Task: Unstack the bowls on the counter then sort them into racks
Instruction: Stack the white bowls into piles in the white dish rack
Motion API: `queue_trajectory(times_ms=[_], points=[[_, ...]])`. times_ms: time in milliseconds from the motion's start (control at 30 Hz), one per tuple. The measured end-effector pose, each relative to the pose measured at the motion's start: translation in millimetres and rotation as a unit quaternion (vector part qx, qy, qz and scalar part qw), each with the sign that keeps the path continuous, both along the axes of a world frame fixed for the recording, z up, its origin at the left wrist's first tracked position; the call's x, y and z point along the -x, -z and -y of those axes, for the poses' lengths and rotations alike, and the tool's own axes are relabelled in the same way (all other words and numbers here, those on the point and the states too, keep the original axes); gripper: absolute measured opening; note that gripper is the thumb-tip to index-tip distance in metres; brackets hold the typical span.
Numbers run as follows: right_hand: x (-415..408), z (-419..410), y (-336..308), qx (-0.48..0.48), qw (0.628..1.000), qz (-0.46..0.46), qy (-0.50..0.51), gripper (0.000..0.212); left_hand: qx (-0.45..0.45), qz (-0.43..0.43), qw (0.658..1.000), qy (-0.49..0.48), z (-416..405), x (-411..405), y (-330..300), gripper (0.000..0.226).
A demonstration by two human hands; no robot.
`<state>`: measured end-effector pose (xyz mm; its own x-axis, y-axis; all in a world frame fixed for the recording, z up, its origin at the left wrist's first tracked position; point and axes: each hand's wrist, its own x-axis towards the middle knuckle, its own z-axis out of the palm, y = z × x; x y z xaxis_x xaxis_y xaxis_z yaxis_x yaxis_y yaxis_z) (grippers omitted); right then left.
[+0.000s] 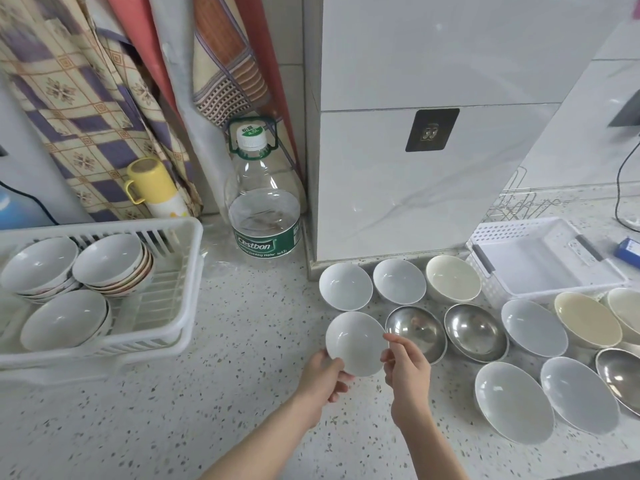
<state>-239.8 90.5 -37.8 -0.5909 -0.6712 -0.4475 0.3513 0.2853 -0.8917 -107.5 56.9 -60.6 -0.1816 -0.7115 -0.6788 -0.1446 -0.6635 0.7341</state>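
Holding a small glossy white ceramic bowl (356, 342) between left hand (323, 377) and right hand (408, 367), fingers pinched on opposite rims, lifted just above the speckled stone tabletop (242, 323). Probably bound for the white slatted plastic rack (180, 271), left of this bowl, already holding similar stacked bowls. Right of it, smooth steel and cream bowls, spread singly.

I hold a small white bowl (356, 342) in both my hands, tipped up a bit. Behind it two white bowls (345, 286) sit side by side. Right of it sit two shiny metal bowls (415, 333). Far left, the white rack (180, 271) holds stacked bowls.
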Motion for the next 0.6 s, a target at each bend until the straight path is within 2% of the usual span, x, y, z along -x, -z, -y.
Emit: queue_trajectory(times_ms=[267, 400, 600], points=[[2.2, 15.6, 10.9, -0.008, 0.999, 0.024, -0.030, 0.019, 0.031, 0.028, 0.994, -0.101, 2.2, -37.6, -5.2, 0.022], [-12.1, 34.6, 16.7, -0.078, 0.986, 0.118, -0.085, 0.014, 0.048, 0.034, 0.988, -0.143, 8.3, -55.0, -11.3, 0.022], [-24.7, 71.7, 20.4, -0.121, 0.972, 0.178, -0.096, 0.031, 0.034, 0.033, 0.982, -0.182, 7.5, -64.3, -15.5, 0.023]])
